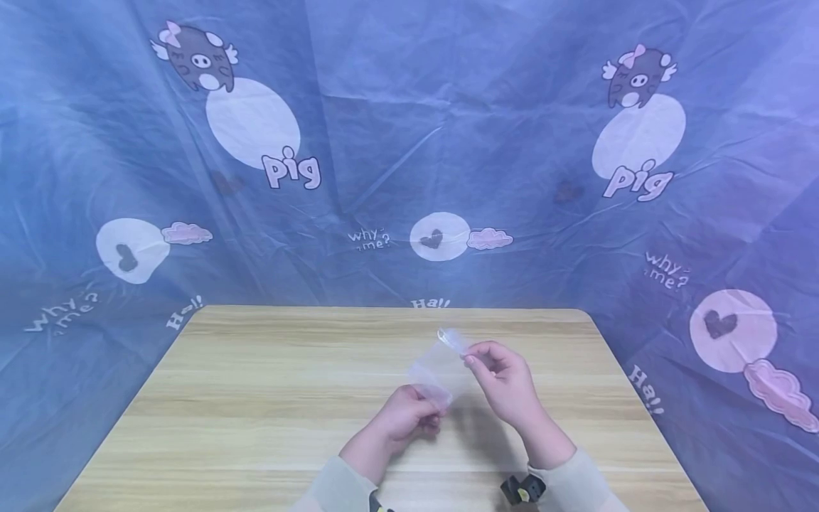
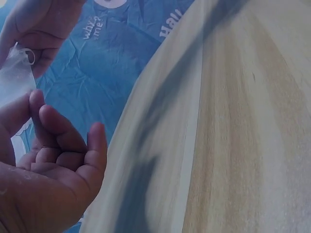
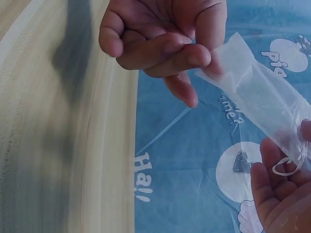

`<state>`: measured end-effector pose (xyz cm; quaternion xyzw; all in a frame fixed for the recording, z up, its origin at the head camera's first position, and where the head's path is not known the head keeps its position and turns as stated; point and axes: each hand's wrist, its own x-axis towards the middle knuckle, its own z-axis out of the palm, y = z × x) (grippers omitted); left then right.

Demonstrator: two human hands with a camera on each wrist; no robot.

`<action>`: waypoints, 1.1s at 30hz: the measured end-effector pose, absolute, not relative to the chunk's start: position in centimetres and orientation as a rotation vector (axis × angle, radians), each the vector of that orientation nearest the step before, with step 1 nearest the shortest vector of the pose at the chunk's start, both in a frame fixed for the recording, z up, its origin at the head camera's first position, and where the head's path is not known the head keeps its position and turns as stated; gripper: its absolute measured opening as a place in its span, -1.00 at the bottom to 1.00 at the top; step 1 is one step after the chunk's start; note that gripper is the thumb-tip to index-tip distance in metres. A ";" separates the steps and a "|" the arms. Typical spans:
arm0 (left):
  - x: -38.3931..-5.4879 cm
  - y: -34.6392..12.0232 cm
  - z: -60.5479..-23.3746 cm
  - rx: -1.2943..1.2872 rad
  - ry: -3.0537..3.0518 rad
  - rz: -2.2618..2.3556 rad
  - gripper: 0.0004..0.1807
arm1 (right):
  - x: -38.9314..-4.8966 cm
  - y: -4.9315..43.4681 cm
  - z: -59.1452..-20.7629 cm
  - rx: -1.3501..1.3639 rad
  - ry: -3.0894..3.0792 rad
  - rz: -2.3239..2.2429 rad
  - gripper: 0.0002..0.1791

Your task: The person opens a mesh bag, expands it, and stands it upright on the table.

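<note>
A small translucent white mesh drawstring bag [image 1: 436,366] is stretched between both hands above the table. My left hand [image 1: 404,416] pinches its lower end between thumb and forefinger; the other fingers curl loosely, as the left wrist view shows. At the gathered upper end, my right hand [image 1: 508,380] pinches the bag near its mouth. A thin white cord loop [image 3: 286,167] hangs out beside the right fingers. In the right wrist view the mesh bag [image 3: 269,94] looks flat and see-through, and no contents show in it.
Beneath the hands is a light wood-grain table [image 1: 256,398] with rounded far corners. Blue printed cloth [image 1: 384,156] with pigs and lettering hangs behind it and along both sides. A dark wrist device [image 1: 523,489] sits at the right sleeve [image 1: 576,483].
</note>
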<state>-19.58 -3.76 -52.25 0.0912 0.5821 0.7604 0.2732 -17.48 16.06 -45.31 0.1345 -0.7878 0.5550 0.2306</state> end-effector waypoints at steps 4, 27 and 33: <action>-19.7 -3.9 -52.4 0.264 1.521 2.046 -0.85 | -17.5 16.1 -45.5 0.386 -2.179 1.506 -0.90; -20.4 -4.2 -51.8 0.019 2.205 2.215 -0.67 | -18.3 16.5 -47.4 0.596 -2.334 0.996 -0.80; -20.2 -4.2 -51.8 0.069 2.308 2.134 -0.77 | -18.5 16.2 -48.2 0.601 -2.422 0.910 -0.78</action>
